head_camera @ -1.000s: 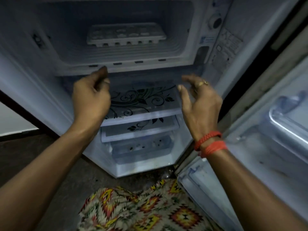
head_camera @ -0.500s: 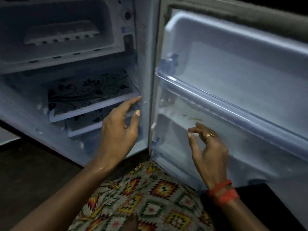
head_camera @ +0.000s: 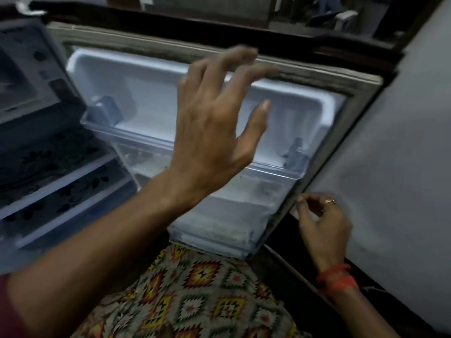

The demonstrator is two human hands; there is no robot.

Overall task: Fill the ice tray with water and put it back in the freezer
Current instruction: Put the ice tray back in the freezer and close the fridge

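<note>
A person's left hand (head_camera: 214, 132), fingers spread wide and blurred at the tips, hangs before the open fridge door (head_camera: 151, 93), holding nothing. The right hand (head_camera: 322, 220), fingers curled, sits at the door's lower edge; whether it grips the seal cannot be told. The freezer compartment (head_camera: 9, 79) is cropped at upper left, hiding the ice tray. Floral shelves (head_camera: 56, 172) blur at left.

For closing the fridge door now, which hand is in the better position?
Probably the right hand: its fingers are beside the free side edge of the fridge door, away from the hinge. The left hand hovers open before the door's inner side.
</note>
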